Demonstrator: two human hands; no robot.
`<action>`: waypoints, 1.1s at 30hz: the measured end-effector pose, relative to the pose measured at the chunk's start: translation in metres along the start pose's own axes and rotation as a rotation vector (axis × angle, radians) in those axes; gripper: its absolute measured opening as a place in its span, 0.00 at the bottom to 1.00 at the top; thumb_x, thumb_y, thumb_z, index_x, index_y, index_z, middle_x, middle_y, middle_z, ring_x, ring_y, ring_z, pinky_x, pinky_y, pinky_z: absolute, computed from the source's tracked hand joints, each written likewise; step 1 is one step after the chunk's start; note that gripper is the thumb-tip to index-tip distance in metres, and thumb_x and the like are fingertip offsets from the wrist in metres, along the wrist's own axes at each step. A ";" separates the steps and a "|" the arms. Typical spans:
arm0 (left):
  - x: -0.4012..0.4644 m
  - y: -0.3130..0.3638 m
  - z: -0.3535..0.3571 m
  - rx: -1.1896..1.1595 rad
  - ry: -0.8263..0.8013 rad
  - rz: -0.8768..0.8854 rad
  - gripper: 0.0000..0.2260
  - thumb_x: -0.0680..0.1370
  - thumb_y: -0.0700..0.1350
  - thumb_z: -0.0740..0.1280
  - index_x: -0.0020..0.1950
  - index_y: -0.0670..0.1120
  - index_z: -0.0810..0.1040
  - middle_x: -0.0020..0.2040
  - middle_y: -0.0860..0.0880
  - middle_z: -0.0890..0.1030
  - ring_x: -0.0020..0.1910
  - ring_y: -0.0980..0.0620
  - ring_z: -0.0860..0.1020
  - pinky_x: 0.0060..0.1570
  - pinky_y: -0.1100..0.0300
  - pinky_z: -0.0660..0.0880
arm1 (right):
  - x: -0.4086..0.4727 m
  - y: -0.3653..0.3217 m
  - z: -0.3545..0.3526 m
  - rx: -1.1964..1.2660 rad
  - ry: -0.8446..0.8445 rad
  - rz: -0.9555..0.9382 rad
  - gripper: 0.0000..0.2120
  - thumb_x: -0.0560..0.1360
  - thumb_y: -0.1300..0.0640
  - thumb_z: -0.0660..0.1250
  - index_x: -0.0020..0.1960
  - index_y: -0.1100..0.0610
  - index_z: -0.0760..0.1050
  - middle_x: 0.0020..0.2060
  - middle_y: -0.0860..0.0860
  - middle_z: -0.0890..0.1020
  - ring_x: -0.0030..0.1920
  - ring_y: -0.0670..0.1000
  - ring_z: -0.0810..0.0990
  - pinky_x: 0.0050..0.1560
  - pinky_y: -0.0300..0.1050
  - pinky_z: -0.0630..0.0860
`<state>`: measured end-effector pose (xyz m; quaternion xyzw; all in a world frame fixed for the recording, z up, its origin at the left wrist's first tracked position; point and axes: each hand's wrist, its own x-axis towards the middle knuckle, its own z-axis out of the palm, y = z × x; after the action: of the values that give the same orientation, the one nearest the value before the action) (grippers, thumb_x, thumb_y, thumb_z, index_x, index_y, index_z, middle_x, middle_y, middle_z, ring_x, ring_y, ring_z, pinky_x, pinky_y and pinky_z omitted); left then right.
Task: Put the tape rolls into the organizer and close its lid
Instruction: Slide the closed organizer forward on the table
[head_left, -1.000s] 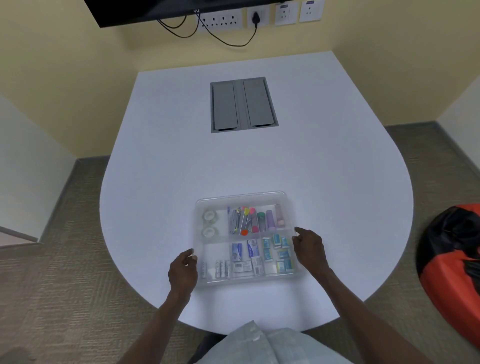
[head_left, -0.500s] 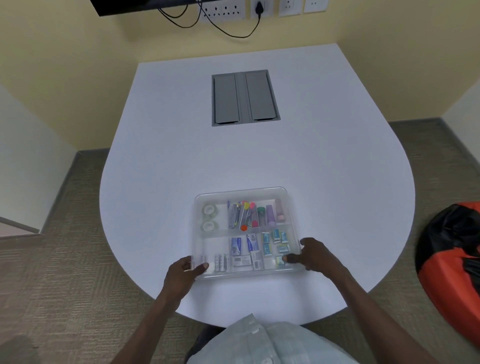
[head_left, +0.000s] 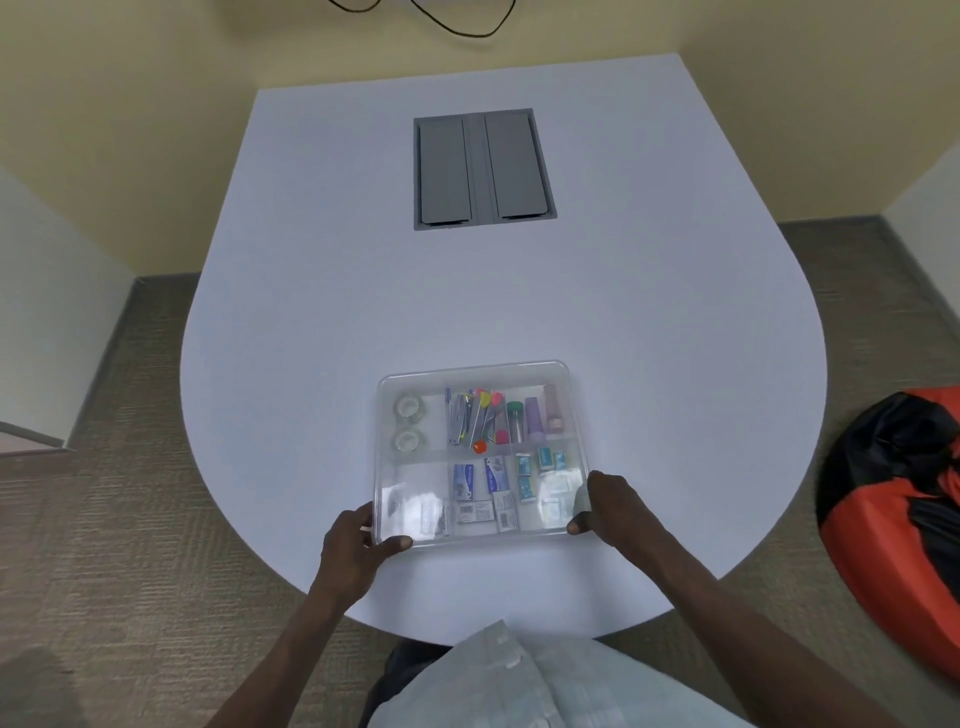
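A clear plastic organizer (head_left: 410, 371) sits near the front edge of the white table (head_left: 675, 338), with its transparent lid lying flat over it. Two clear tape rolls (head_left: 409, 407) lie one behind the other in its back-left compartment, under the lid. Pens, markers, small boxes and batteries fill the other compartments. My left hand (head_left: 353, 540) grips the organizer's front-left corner, thumb on top of the lid. My right hand (head_left: 610, 501) grips the front-right corner, fingers against the side.
A grey double-flap cable hatch (head_left: 483, 169) is set into the table's middle, further back. An orange-and-black beanbag (head_left: 893, 514) lies on the carpet at the right. Yellow walls close in behind the table.
Both hands slid from the organizer's sides down to its front corners and closed on them. The view has tilted down slightly.
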<state>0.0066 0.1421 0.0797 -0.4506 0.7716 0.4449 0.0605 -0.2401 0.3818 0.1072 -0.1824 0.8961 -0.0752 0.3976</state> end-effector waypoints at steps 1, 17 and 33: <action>0.000 0.001 0.000 0.022 -0.002 0.011 0.28 0.70 0.49 0.79 0.69 0.50 0.76 0.52 0.51 0.78 0.49 0.50 0.80 0.44 0.64 0.72 | 0.001 -0.002 -0.003 -0.012 -0.002 -0.011 0.17 0.72 0.61 0.75 0.48 0.61 0.66 0.44 0.55 0.81 0.37 0.49 0.74 0.36 0.41 0.69; 0.063 0.057 0.016 0.241 0.129 0.281 0.51 0.74 0.73 0.52 0.82 0.38 0.40 0.83 0.40 0.39 0.82 0.45 0.38 0.82 0.45 0.47 | 0.049 -0.027 0.010 -0.109 0.432 -0.338 0.44 0.77 0.31 0.45 0.79 0.65 0.49 0.79 0.62 0.51 0.80 0.60 0.52 0.78 0.58 0.58; 0.083 0.041 0.030 0.511 0.201 0.344 0.50 0.74 0.76 0.47 0.82 0.40 0.41 0.83 0.43 0.39 0.83 0.45 0.39 0.81 0.40 0.47 | 0.080 -0.028 0.019 -0.266 0.543 -0.392 0.44 0.75 0.27 0.50 0.80 0.54 0.46 0.81 0.56 0.47 0.81 0.56 0.45 0.78 0.65 0.51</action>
<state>-0.0817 0.1191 0.0465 -0.3256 0.9252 0.1937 0.0190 -0.2679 0.3256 0.0478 -0.3742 0.9190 -0.0784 0.0961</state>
